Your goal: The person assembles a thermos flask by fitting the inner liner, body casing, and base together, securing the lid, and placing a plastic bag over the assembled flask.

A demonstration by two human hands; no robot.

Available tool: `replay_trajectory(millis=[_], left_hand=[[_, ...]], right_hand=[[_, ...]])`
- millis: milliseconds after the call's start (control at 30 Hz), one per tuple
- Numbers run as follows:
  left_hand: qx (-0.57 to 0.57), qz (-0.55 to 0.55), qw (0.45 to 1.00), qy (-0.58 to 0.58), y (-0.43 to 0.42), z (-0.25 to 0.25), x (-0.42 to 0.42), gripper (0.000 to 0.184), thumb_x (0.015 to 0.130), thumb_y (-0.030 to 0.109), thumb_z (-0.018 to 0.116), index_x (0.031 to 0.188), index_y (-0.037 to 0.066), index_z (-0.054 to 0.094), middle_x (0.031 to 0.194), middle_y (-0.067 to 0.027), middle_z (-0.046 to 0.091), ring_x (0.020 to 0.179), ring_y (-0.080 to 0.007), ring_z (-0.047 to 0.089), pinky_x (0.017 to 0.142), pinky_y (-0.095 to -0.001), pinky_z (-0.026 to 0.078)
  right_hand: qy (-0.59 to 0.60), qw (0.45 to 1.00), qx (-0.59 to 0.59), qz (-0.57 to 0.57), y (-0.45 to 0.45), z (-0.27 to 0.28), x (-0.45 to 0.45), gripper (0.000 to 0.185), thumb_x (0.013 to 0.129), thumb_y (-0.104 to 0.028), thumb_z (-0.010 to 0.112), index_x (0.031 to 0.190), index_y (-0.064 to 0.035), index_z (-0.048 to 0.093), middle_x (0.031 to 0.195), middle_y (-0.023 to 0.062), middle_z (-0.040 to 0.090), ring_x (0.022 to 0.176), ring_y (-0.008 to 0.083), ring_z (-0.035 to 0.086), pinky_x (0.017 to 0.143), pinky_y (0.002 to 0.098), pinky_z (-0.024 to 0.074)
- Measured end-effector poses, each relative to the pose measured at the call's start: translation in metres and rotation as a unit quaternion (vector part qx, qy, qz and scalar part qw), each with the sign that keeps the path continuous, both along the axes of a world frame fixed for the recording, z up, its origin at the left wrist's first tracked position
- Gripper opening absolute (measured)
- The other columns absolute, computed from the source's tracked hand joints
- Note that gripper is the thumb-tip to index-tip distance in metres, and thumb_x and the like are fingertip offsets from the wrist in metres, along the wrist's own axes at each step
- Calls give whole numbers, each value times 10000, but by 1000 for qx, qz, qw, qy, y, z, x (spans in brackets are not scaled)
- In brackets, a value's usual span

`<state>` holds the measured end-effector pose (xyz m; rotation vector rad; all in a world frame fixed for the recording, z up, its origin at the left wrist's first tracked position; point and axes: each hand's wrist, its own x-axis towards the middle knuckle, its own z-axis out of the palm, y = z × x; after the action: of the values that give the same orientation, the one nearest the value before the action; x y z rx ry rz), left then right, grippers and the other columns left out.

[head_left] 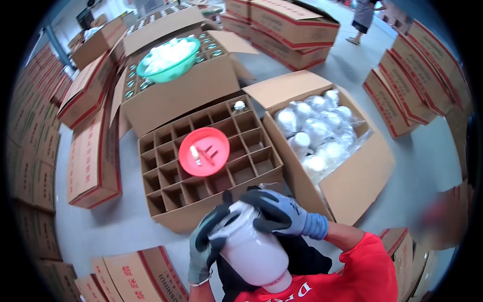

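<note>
A large white bottle-shaped container (pixel 255 254) is held in front of my red shirt, its narrow end toward my body. My left hand (pixel 206 241), in a grey-green glove, grips its rim from the left. Gloved in blue-grey and black, my right hand (pixel 274 210) holds the rim from above and the right. Just beyond them stands a divided carton (pixel 181 216), with a pink-red dish (pixel 219 136) of small items on its dividers. One compartment at the back holds a clear bottle (pixel 239 106).
An open carton (pixel 352 189) of plastic-wrapped white bottles (pixel 318 132) stands at the right. Behind is a carton (pixel 186 95) of bottles carrying a green bowl (pixel 173 74) of white pieces. Stacked cartons (pixel 90 166) line the left. A person (pixel 362 19) walks at the back right.
</note>
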<state>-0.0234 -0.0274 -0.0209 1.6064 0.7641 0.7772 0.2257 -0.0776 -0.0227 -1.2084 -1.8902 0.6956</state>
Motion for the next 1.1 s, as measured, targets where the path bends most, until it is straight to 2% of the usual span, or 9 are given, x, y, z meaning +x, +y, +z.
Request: replay_trajectory(millis=[167, 300, 467, 567, 700, 767, 900, 1000, 1100], left_hand=[[4, 50, 996, 73, 29, -13, 7, 663, 981, 526, 468, 1306, -44, 565, 1267, -177, 618, 1168, -272, 583, 992, -370, 449], [-281, 136, 931, -191, 38, -42, 11, 600, 1038, 470, 373, 1228, -65, 566, 1159, -99, 659, 1018, -194, 637, 845, -331, 522], [44, 97, 994, 17, 62, -43, 40, 464, 1056, 373, 399, 1323, 3, 483, 1235, -137, 603, 1097, -223, 615, 965, -349, 510], [-313, 178, 904, -232, 53, -53, 63, 499, 1044, 396, 428, 1299, -25, 503, 1233, -133, 609, 1088, -211, 619, 957, -324, 504], [410, 141, 897, 85, 53, -66, 81, 436, 908, 288, 605, 1337, 210, 598, 1379, -66, 552, 1290, -345, 495, 1090, -578, 344], [440, 15, 870, 223, 53, -58, 81, 553, 768, 174, 716, 1300, 295, 625, 1462, -12, 474, 1369, -415, 373, 1117, -675, 213], [42, 112, 993, 19, 60, -48, 71, 252, 885, 125, 600, 1063, -22, 701, 1184, -158, 667, 1141, -348, 617, 1002, -460, 473], [-128, -144, 902, -386, 60, -82, 44, 472, 963, 297, 462, 904, -105, 702, 812, -184, 695, 714, -332, 687, 752, -392, 561], [-282, 69, 944, -154, 64, -86, 35, 442, 965, 304, 474, 966, -92, 670, 862, -187, 684, 749, -331, 683, 764, -403, 561]], right_hand=[[5, 992, 94, 79, 43, 6, -2, 730, 828, -203, 684, 1480, -69, 383, 1518, 239, 315, 1377, 430, 361, 1123, 461, 321], [73, 994, 28, 78, 61, 11, 18, 706, 807, -199, 755, 1417, -15, 450, 1489, 229, 374, 1398, 383, 365, 1114, 448, 337], [-123, 974, 168, 88, 109, 0, 11, 664, 740, -99, 787, 1359, -155, 554, 1456, 233, 396, 1329, 435, 427, 1079, 469, 386], [-86, 986, 138, 46, 132, -28, 9, 684, 769, -145, 745, 1403, -151, 487, 1415, 200, 411, 1220, 395, 518, 1001, 426, 466], [268, 940, -209, 20, 118, -97, 29, 593, 893, -92, 659, 1437, -59, 427, 1360, 120, 545, 1225, 164, 523, 1048, 336, 428], [266, 932, -241, 57, 130, -131, 60, 556, 900, -135, 658, 1409, -48, 454, 1366, 102, 544, 1175, 149, 541, 1032, 337, 435], [20, 911, -386, -141, 192, -124, 85, 541, 873, -443, 660, 1250, -64, 579, 1217, 152, 618, 958, 224, 666, 886, 391, 522], [-333, 910, -210, -129, 226, -231, 119, 550, 846, -519, 639, 1175, -80, 606, 1143, 201, 620, 991, 327, 658, 873, 428, 524], [-352, 904, -194, -147, 286, -221, 136, 632, 828, -562, 638, 1266, -115, 548, 1195, 216, 590, 1088, 386, 604, 935, 478, 485]])
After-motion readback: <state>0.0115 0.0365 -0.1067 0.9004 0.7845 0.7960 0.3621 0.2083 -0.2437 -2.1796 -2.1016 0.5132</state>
